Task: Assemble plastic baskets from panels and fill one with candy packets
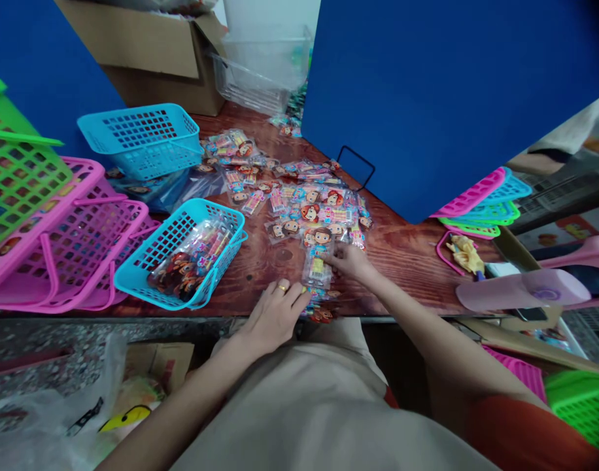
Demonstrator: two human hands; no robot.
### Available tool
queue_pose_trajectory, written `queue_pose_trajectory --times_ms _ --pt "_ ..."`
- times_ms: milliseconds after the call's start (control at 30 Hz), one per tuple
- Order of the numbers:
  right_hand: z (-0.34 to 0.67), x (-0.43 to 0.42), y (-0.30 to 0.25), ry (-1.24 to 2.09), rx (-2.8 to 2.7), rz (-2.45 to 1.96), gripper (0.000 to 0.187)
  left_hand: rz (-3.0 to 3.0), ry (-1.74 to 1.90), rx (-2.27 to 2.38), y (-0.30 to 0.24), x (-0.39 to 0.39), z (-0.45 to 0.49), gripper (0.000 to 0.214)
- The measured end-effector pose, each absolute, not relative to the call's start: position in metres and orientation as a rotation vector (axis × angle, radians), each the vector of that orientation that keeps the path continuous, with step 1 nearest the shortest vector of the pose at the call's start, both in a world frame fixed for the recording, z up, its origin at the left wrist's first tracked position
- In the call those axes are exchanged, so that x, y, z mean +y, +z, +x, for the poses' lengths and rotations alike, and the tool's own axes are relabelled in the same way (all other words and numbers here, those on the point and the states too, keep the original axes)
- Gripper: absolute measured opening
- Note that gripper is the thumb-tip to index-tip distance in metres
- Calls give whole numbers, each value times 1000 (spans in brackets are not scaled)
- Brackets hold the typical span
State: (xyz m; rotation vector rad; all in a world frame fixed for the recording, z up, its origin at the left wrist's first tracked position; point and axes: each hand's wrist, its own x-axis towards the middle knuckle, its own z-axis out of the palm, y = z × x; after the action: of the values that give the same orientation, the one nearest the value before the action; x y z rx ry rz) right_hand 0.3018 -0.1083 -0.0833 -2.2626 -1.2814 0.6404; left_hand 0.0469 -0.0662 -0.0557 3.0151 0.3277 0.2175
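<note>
My right hand [351, 261] pinches the edge of a clear plastic packet [319, 268], printed with a cartoon girl and with pale yellow pieces inside. My left hand [277, 311], a ring on one finger, has its fingertips closed at the edge of a small stack of similar packets [323, 311] by the table's front edge; its thumb is hidden. Just beyond the hands spreads a loose pile of these cartoon packets [324, 208]. To the left, a blue basket [182, 297] holds several more of them.
Another blue basket [142, 157] stands behind, with pink baskets [96, 242] and a green basket [19, 163] at far left. A blue board [427, 98] rises at the back right. A pink bottle [518, 290] lies right; a cardboard box [147, 49] stands at the back.
</note>
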Motion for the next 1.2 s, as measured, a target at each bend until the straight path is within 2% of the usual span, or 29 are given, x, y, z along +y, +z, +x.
queue_pose_trajectory --times_ms 100,167,200,267,333,500,633,700,800,967,1100,1200 --pt "306 -116 -60 345 -1452 -2513 36 3016 215 334 -55 -66 47 43" --pt "305 -114 -45 226 -1725 -2426 23 3018 210 331 -55 -66 48 42" --pt "305 -111 -39 241 -1931 -2297 25 3018 207 330 -55 -66 48 42" --pt "304 -101 -32 339 -2335 -1989 43 3018 202 331 -54 -67 49 42" --pt "304 -88 -30 413 -2593 -1785 50 3021 190 335 -54 -67 49 44" --pt "304 -63 -29 346 -2839 -1634 45 3027 174 357 -54 -68 49 44" --pt "306 -50 -26 299 -2966 -1641 31 3018 184 369 -55 -69 49 44" --pt "310 -45 -24 306 -3008 -1588 24 3011 183 370 -55 -69 48 44" --pt "313 -46 -22 369 -2965 -1544 29 3003 171 377 -56 -69 47 45" --pt "286 -74 -26 273 -2604 -2030 38 3000 190 432 -58 -71 48 41" --pt "252 -104 -31 202 -2457 -2049 25 3044 374 441 -56 -69 52 38" --pt "246 -119 -27 418 -2405 -1881 21 3075 399 332 -52 -63 57 34"
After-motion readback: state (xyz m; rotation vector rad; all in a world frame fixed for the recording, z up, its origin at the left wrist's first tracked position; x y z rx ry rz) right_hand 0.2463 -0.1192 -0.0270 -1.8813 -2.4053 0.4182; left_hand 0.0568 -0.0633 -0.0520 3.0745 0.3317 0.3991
